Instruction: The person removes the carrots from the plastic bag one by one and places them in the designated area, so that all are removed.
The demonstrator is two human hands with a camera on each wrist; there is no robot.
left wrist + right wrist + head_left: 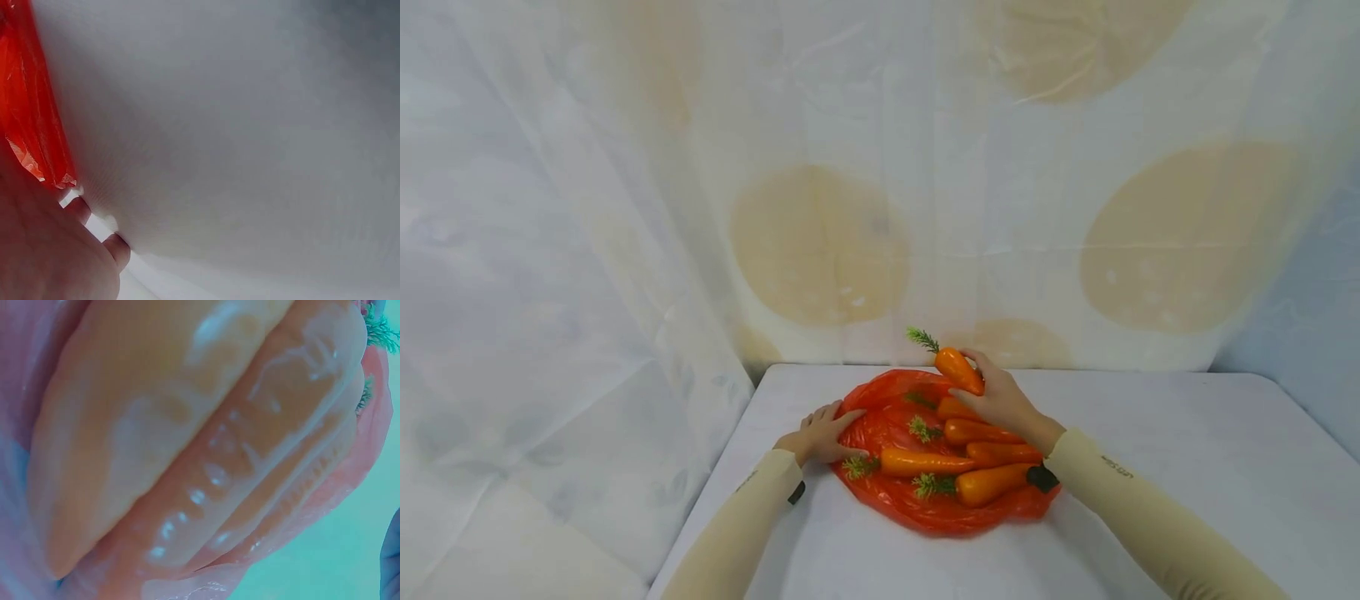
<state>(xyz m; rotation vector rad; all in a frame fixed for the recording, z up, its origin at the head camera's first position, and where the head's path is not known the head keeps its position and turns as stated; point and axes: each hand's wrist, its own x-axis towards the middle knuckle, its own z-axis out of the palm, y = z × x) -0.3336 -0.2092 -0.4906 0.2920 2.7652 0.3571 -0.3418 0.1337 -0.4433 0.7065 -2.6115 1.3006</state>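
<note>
My right hand (pixel 1003 402) holds a plump orange carrot (pixel 957 368) with a green leafy top, raised above the far side of a red plastic bag (pixel 925 521). Below that hand several more carrots (pixel 925 462) lie side by side on the bag, their green tops pointing left. The right wrist view shows some of these carrots (pixel 137 412) very close. At the bag's left edge rests my left hand (pixel 822 433), fingers spread and thumb over the red film. In the left wrist view its fingertips (pixel 117 249) touch the white surface beside the bag.
The bag lies on a white table (pixel 1172 450) with rounded far corners. Behind it hangs a pale curtain (pixel 1000 208) with large tan circles. More pale cloth (pixel 535 333) hangs along the left side.
</note>
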